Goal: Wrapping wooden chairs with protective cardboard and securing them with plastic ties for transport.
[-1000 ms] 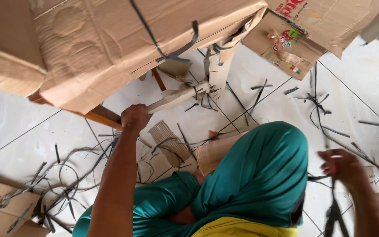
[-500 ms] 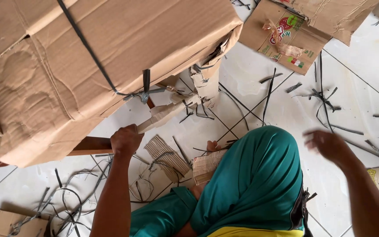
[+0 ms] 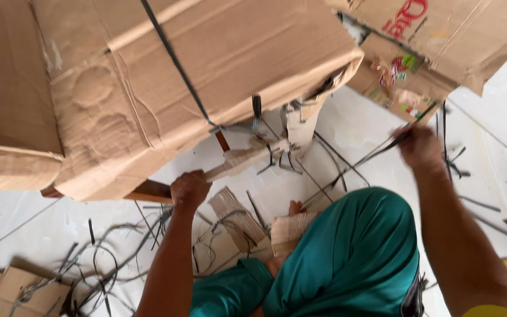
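White tile floor [image 3: 24,211], littered with cut black strap offcuts [image 3: 98,267] and cardboard scraps. Landmark: the big strapped carton [image 3: 165,82], filling the upper left of view, propped on a wooden frame [image 3: 148,191].

Left hand [image 3: 190,189] sits just under the carton's lower edge, fingers clenched around a rolled cardboard piece [image 3: 239,161] that runs up-right to the carton's torn corner. Same grip and spot as half a second ago.

Change is on the right: the right hand [image 3: 421,147], a moment ago open and empty in mid-air well right of the carton, is now up near that torn corner, fingers pinched on a thin black strap [image 3: 359,161]. The strap runs taut down-left from the hand toward the floor below the carton. Motion blur hides the exact finger wrap.

Reading: loose strap now in hand; the band [image 3: 174,58] across the carton face is still intact. Flattened printed box [image 3: 406,88] lies beyond the carton's right end.
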